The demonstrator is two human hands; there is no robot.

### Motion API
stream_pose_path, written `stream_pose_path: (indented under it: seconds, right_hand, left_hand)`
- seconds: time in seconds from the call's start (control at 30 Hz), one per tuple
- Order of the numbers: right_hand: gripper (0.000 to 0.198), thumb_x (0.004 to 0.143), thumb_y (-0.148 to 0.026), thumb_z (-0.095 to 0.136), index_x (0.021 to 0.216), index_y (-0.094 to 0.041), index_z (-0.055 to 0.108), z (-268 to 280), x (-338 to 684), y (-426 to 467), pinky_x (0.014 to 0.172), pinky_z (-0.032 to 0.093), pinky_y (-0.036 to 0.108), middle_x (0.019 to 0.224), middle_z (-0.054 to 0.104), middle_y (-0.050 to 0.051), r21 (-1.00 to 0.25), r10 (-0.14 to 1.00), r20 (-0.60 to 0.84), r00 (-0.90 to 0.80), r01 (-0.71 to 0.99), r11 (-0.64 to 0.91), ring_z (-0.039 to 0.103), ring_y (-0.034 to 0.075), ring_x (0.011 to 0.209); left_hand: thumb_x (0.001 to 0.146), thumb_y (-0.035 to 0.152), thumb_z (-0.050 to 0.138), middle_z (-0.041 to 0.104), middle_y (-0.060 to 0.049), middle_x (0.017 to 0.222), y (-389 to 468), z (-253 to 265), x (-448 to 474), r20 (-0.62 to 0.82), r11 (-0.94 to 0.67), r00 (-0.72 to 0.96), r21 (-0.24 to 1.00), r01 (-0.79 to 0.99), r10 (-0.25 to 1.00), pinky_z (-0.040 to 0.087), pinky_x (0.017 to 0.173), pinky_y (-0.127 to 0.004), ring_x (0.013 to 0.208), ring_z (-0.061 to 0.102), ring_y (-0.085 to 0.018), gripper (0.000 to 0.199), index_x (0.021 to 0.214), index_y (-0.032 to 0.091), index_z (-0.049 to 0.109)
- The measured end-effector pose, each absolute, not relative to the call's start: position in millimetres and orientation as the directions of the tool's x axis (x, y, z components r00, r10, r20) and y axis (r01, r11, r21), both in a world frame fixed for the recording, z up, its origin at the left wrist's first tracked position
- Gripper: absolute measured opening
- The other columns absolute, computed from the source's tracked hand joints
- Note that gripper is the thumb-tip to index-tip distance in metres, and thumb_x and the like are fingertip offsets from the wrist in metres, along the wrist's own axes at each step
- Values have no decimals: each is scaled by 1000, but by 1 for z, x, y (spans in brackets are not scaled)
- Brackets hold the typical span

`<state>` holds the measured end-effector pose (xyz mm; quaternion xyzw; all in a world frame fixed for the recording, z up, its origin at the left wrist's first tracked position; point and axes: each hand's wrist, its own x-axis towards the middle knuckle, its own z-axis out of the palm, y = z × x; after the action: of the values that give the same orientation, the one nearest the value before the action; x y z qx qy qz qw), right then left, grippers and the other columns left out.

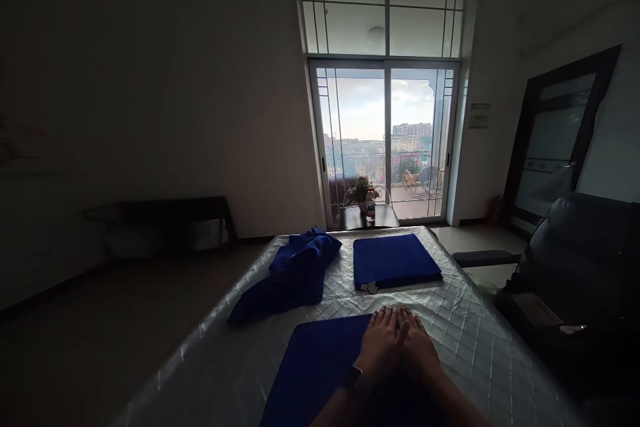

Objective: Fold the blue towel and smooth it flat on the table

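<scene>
Both of my hands lie side by side, palms down, on a flat blue cloth (pixel 320 360) spread near me. My left hand (pixel 383 340), with a dark watch on its wrist, has its fingers stretched forward. Close against it, my right hand (pixel 415 347) rests in the same flat way, its thumb meeting the left hand. Beyond them a neatly folded blue cloth (pixel 397 259) with white tags lies at the right. To its left is a crumpled blue cloth (pixel 300 273) in a loose heap.
A quilted, silvery cover (pixel 465 320) lies under the cloths. Beyond its far end stand a small table with a bottle (pixel 371 205) and a potted plant (pixel 361 192), before a sliding glass door (pixel 360 113). A dark armchair (pixel 585 267) stands at the right.
</scene>
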<state>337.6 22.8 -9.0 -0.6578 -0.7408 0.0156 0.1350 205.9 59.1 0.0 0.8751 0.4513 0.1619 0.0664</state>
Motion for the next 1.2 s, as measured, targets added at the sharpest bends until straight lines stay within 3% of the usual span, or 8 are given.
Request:
stream_pose_path:
  seconds: [0.17,0.4,0.53,0.67,0.77,0.9,1.03,1.2]
  right_hand:
    - [62,102,-27,28,160,-8,32,-7,337,22,129,22,43,168,29,13,-236,985,158,-69,966,105,23,24,157]
    - [62,103,-29,24,160,-4,31,-5,335,22,129,20,42,170,25,14,-291,991,129,-20,955,57,20,23,158]
    - [63,104,-30,24,160,-2,31,-6,335,22,129,16,42,169,26,15,-265,991,132,-33,962,68,18,23,159]
    - [64,104,-31,22,160,-1,29,-8,336,23,129,16,41,170,24,15,-236,991,130,-42,969,72,18,22,159]
    - [64,104,-33,24,159,-2,32,-7,340,28,128,17,41,169,27,15,-252,990,125,-64,963,94,21,22,158]
    - [61,101,-35,32,153,-7,48,-2,354,45,123,29,37,162,45,15,-386,980,196,9,920,69,38,23,152]
    - [53,98,-31,37,137,-7,63,-1,365,60,118,36,38,149,59,19,-435,946,288,146,900,-7,50,27,142]
    - [39,94,-28,45,120,-14,71,-10,367,61,112,42,38,129,68,16,-451,910,376,177,893,13,60,27,126]
  left_hand:
    - [107,59,14,39,-15,165,63,-13,204,175,-556,528,279,783,831,28,127,-57,156,30,-31,72,162,17,36]
    - [106,56,21,42,-15,164,69,-4,76,140,-325,302,198,925,943,25,129,-46,156,29,-32,73,156,10,46]
    - [106,58,16,33,-18,168,69,-5,20,114,-197,176,221,955,978,24,128,-48,158,25,-30,78,158,3,38]
    - [106,60,18,34,-20,167,69,-13,4,144,-191,161,235,953,977,23,128,-47,158,25,-29,80,158,3,37]
    - [106,61,18,35,-21,167,71,-17,4,168,-215,177,245,946,970,25,127,-50,157,28,-31,79,158,5,38]
    - [106,62,17,33,-23,167,73,-20,5,167,-220,181,258,941,969,23,127,-50,157,27,-32,82,158,2,37]
    - [105,62,23,37,-22,166,78,-20,-2,177,-229,172,377,898,969,23,128,-50,157,29,-31,80,155,3,42]
    - [103,56,30,54,-15,157,94,-19,-24,194,-151,27,659,737,981,38,121,-38,147,48,-26,67,147,12,55]
